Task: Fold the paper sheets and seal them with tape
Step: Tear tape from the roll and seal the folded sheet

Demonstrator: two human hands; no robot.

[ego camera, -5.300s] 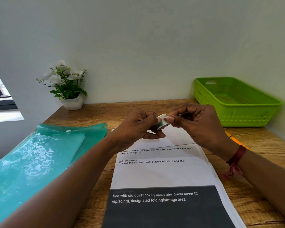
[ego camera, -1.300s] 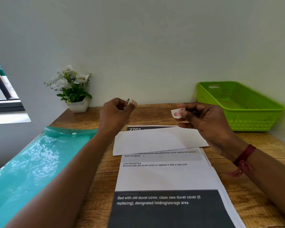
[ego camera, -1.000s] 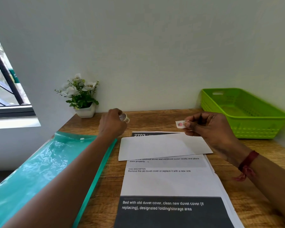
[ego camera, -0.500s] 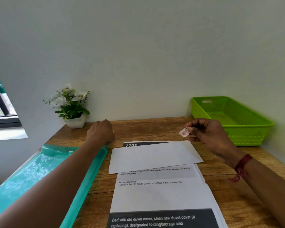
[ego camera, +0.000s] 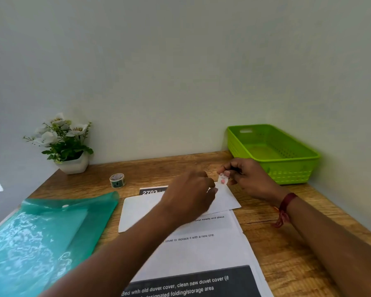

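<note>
Nearest me, the stack of printed sheets (ego camera: 201, 251) lies on the desk (ego camera: 287, 243), with the folded sheet (ego camera: 141, 213) across its far end: thin, light paper that I judge will slide and spring open, so hold it down near the free edge. My left hand (ego camera: 189, 196) sits over that sheet's right half, blurred and hiding the fold, so I cannot tell whether its fingers press or pinch. Just beyond, my right hand (ego camera: 246, 179) pinches the tape piece (ego camera: 222, 180) by its upper end, a limp, sticky strip best held at one tip. The tape roll (ego camera: 117, 180) stands farther left, apart from both hands.
</note>
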